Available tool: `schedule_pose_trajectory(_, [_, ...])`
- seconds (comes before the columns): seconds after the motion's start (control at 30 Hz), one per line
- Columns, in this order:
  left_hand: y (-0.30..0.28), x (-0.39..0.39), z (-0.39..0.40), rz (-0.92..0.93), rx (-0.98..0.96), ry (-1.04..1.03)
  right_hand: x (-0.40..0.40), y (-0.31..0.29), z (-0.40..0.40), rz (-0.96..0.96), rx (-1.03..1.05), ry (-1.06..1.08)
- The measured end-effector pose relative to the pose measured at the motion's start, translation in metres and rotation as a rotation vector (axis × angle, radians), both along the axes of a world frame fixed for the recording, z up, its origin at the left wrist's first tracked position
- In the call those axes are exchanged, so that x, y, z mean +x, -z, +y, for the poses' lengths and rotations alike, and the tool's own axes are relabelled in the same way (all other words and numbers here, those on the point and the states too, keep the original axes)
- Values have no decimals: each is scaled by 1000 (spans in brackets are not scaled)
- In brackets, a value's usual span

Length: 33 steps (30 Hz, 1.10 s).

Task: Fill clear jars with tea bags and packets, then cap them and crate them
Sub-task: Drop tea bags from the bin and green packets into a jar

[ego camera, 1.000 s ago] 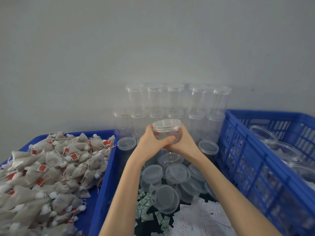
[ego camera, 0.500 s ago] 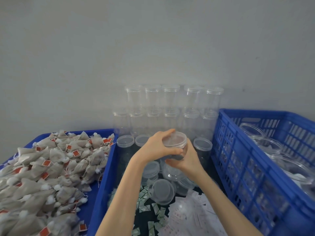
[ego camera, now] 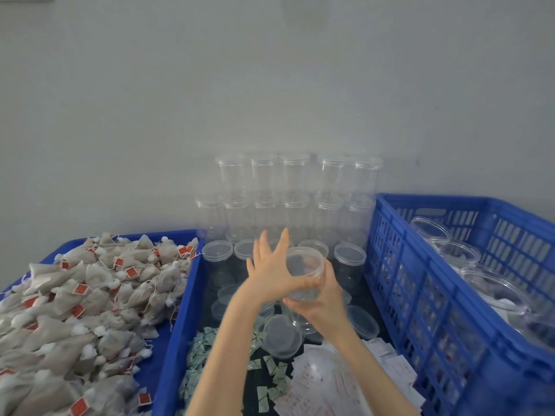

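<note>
A small clear jar (ego camera: 304, 276) with a clear lid is held in the air over the middle bin. My right hand (ego camera: 322, 304) grips it from below and behind. My left hand (ego camera: 271, 265) lies against the jar's left side with fingers straight and spread upward, thumb along the rim below the lid. Tea bags (ego camera: 90, 295) with red tags are heaped in the blue tray (ego camera: 177, 319) on the left. Loose clear lids (ego camera: 282, 337) lie under my hands. Green packets (ego camera: 198, 355) and white packets (ego camera: 330, 382) lie in front of them.
Capped empty clear jars (ego camera: 294, 187) are stacked in two tiers against the grey wall, with more jars (ego camera: 217, 250) standing in front. A tall blue slatted crate (ego camera: 420, 295) on the right holds several capped jars (ego camera: 456, 253) lying on their sides.
The jar has come down and toward me from in front of the stack. My left hand's fingers have lifted off the lid and now point straight up.
</note>
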<state>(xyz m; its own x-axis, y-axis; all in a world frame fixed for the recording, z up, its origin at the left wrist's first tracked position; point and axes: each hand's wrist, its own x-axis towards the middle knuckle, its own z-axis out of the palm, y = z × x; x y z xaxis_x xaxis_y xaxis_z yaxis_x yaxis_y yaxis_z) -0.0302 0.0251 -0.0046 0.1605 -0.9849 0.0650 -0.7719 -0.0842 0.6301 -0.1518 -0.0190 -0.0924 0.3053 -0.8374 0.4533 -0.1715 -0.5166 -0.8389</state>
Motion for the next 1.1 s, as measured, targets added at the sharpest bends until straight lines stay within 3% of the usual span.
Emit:
schedule_pose_trajectory(0.1, [-16,22,7,139,52,312,-1,-6,5,3,12,-92])
schedule_pose_trajectory(0.13, [-16,21,7,130,40,321,2,-9,10,5,16,-67])
schedule_pose_trajectory(0.3, [1,-31,11,-118,-143,-320,16,-3,24,-3,-42,94])
schedule_pose_trajectory(0.37, [7,-30,12,-3,-143,-203,12,0,24,35,-73,98])
schedule_pose_trajectory(0.43, [4,-9,18,216,-9,103,0,0,27,-18,-39,88])
schedule_pose_trajectory(0.53, [-1,22,32,161,83,337,-10,2,30,-79,66,92])
schedule_pose_trajectory(0.7, [1,26,36,94,87,171,-5,8,44,-27,277,-77])
schedule_pose_trajectory(0.77, [10,11,37,141,22,139,3,10,52,-37,308,-61])
schedule_pose_trajectory(0.9, [25,-27,42,93,-172,-198,12,13,58,-38,247,55])
schedule_pose_trajectory(1.03, [35,-28,55,374,-97,-46,12,20,60,-81,252,127])
schedule_pose_trajectory(1.1, [40,-23,65,427,-98,32,13,21,60,-97,260,118])
